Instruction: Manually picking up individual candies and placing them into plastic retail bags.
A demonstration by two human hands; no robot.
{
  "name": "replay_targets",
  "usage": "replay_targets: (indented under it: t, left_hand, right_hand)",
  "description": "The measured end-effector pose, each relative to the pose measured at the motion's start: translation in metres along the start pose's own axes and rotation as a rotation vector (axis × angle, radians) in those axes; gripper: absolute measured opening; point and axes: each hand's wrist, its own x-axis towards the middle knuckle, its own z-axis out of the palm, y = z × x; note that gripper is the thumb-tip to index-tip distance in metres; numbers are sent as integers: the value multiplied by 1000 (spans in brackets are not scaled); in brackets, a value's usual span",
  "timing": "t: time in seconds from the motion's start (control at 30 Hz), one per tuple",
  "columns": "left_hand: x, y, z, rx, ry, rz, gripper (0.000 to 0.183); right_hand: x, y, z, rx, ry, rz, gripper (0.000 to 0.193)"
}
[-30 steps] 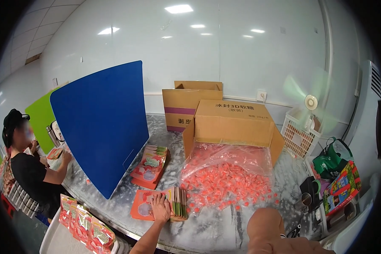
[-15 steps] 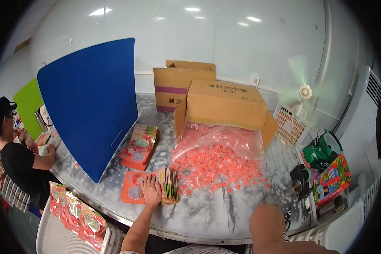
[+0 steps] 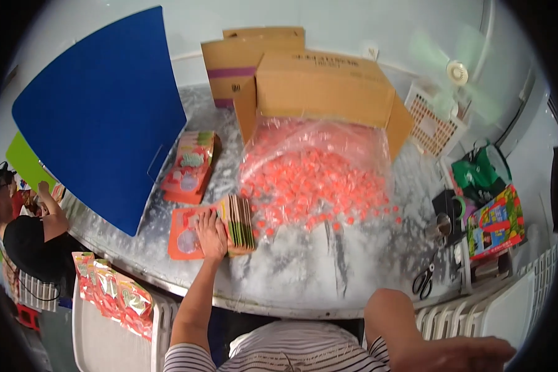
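Note:
My left hand (image 3: 211,234) lies on a fanned row of red and orange stand-up pouches (image 3: 186,232), its fingers stretched flat over their fronts. The pouches' green and brown edges line up to the right of that hand. Behind them is a second stack of the same pouches (image 3: 192,162). Right of the hand, wrapped red candies (image 3: 316,180) spill from a clear plastic bag (image 3: 328,133) in an open cardboard box (image 3: 322,87) lying on its side. My right hand (image 3: 474,354) is off the table at the lower right, fingers extended, with nothing seen in it.
A blue partition (image 3: 105,118) stands on the left, with a person (image 3: 40,242) beyond it. Filled pouches (image 3: 115,291) lie on a white tray (image 3: 102,341). At the right are scissors (image 3: 424,282), a metal cup (image 3: 441,226), a fan (image 3: 457,72) and a colourful box (image 3: 496,223).
The view has tilted downward, so the table sits higher in it. My left hand remains on the pouches. More of my right hand shows, farther right at the lower edge.

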Motion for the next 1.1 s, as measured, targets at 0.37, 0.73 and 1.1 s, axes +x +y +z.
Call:
replay_targets:
  t: [0.37,0.73,1.1]
  left_hand:
    - [2,-2,-3,3,1,20,46]
    - [2,5,-5,16,-14,-5,46]
    - [2,4,-6,33,-25,-9,48]
  right_hand:
    - [-105,-25,-139,-1291,-40,733,20]
    - [-241,23,-287,-1621,-824,1310,48]
    - [-252,-3,-235,-1209,-764,1832,51]
